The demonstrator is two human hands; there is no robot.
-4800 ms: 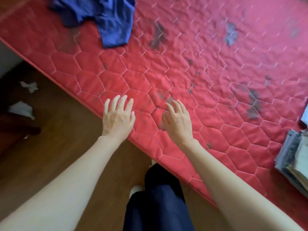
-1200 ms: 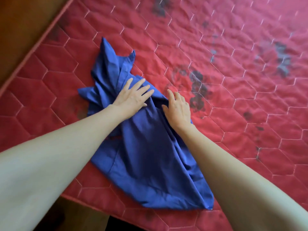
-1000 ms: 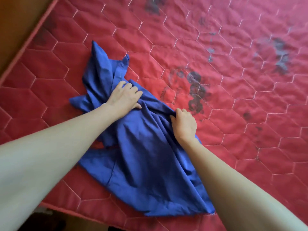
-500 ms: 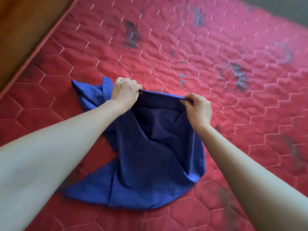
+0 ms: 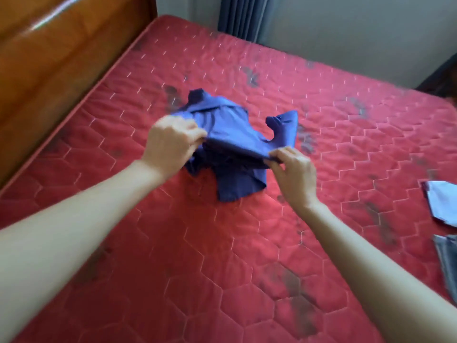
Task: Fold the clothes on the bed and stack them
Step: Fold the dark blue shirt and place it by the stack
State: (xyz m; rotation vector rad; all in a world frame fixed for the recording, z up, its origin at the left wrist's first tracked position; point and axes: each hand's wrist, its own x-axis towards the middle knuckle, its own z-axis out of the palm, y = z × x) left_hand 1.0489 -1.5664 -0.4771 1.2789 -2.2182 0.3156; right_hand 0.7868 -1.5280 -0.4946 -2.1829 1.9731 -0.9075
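Note:
A blue garment (image 5: 232, 134) is bunched in the air over the middle of the red quilted mattress (image 5: 222, 243). My left hand (image 5: 170, 142) grips its near edge on the left, fingers curled round the cloth. My right hand (image 5: 294, 174) pinches the same edge on the right. The edge is stretched between both hands; the rest hangs below and billows beyond them, and its lower part seems to touch the mattress.
A wooden headboard (image 5: 57, 58) runs along the bed's left side. At the right edge of the bed lie a light folded piece (image 5: 442, 206) and a grey folded piece (image 5: 448, 261). A wall and a dark curtain (image 5: 242, 16) stand behind the bed.
Both hands gripped the blue garment, lifted it off the mattress and carried it toward the middle of the bed. The view has risen, showing the headboard and the wall.

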